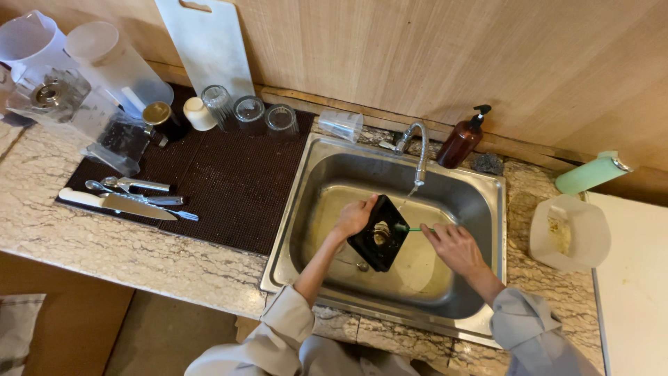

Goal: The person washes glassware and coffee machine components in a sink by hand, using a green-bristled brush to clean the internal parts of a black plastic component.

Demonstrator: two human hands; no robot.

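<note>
While water runs from the tap (418, 150), both hands work over the steel sink (480, 191). Left hand (355, 217): closed on the left edge of a black square part (379, 244), holding it tilted above the basin, just below the stream. Right hand (452, 245): gripping a thin green brush (412, 228), its tip at the part's round centre opening. Far right of the tap: brown pump bottle (462, 141). Right counter: white tub (569, 232), green bottle (591, 174) lying on its side. Left of sink: dark mat (229, 181) bearing three upturned glasses (249, 111), a knife (115, 202) and spoons (132, 185). Far left: clear jugs (115, 63). Against the wall: white board (207, 43).
</note>
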